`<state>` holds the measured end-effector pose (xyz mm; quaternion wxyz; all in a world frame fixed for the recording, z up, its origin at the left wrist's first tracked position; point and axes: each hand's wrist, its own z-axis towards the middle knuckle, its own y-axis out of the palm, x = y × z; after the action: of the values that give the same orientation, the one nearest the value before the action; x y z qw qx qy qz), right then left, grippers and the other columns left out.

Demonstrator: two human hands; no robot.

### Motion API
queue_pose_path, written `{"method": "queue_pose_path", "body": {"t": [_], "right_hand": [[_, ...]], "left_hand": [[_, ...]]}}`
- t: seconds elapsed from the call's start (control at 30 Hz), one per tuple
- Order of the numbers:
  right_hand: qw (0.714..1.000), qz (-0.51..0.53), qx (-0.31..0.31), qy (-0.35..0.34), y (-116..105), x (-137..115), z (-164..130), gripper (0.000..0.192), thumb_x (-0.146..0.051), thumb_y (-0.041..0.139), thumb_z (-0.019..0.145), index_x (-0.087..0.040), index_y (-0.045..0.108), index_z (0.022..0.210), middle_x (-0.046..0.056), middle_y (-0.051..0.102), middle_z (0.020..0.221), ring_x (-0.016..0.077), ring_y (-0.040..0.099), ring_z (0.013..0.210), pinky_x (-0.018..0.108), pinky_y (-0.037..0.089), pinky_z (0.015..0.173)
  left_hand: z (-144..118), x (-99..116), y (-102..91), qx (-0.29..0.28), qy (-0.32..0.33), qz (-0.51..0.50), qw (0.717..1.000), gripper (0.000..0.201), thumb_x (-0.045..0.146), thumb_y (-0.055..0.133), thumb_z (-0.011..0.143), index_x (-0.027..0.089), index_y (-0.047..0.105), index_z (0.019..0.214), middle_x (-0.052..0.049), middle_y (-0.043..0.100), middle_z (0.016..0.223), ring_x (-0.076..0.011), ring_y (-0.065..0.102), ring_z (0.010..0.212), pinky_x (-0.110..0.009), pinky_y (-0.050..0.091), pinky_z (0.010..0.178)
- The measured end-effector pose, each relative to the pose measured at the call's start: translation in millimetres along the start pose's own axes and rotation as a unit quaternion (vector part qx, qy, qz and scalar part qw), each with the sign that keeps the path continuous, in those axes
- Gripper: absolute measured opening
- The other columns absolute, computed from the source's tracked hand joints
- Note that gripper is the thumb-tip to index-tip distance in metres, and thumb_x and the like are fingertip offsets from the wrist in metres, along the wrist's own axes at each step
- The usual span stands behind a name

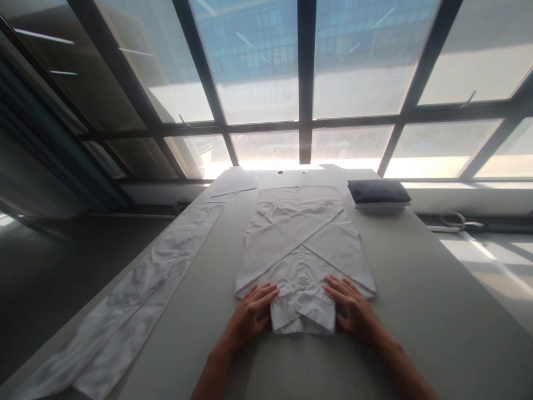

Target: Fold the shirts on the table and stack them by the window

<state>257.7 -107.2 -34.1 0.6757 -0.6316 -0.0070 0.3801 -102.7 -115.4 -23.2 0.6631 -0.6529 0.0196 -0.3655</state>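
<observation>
A white shirt lies face down on the table, its sides folded in and its sleeves crossed over the back. The collar end points toward me. My left hand rests at the left side of the collar, fingers stretched out over the cloth. On the opposite side, my right hand lies with its fingers spread on the shirt beside the collar. Both palms face down, and neither hand visibly grips the fabric. The thumbs are partly hidden near the collar's edges.
The white table reaches toward a large window. Along its left edge lies a long strip of white cloth. Flat white sheets sit at the far left. A folded dark garment tops a small stack at the far right.
</observation>
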Motion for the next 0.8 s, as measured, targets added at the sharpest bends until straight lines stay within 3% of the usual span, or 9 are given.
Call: {"method": "queue_pose_path", "body": {"t": [0.4, 0.53, 0.8], "right_hand": [[1.000, -0.002, 0.009, -0.008, 2, 1, -2, 0.075, -0.009, 0.056, 0.074, -0.023, 0.058, 0.147, 0.008, 0.046, 0.159, 0.0268, 0.041, 0.148, 0.053, 0.031, 0.124], [1.000, -0.002, 0.011, -0.011, 2, 2, -1, 0.076, -0.006, 0.055, 0.073, -0.023, 0.059, 0.147, 0.008, 0.047, 0.158, 0.0268, 0.042, 0.148, 0.053, 0.031, 0.124], [0.999, 0.019, 0.036, -0.029, 9, 9, 6, 0.057, -0.003, 0.050, 0.086, -0.027, 0.070, 0.134, 0.008, 0.062, 0.145, 0.0262, 0.052, 0.140, 0.053, 0.038, 0.119]], "left_hand": [[7, 2, 0.8, 0.014, 0.013, 0.023, 1.000, 0.063, 0.014, 0.060, 0.088, 0.032, 0.057, 0.148, -0.003, 0.058, 0.150, -0.0258, 0.051, 0.142, -0.052, 0.036, 0.123], [11, 2, 4.1, 0.018, 0.026, 0.033, 0.999, 0.061, 0.011, 0.052, 0.091, 0.033, 0.057, 0.148, -0.001, 0.058, 0.150, -0.0239, 0.052, 0.141, -0.050, 0.038, 0.122], [16, 3, 4.4, 0.008, 0.037, -0.004, 0.999, 0.055, 0.013, 0.044, 0.096, 0.030, 0.059, 0.146, -0.002, 0.061, 0.145, -0.0237, 0.051, 0.142, -0.053, 0.037, 0.121]]}}
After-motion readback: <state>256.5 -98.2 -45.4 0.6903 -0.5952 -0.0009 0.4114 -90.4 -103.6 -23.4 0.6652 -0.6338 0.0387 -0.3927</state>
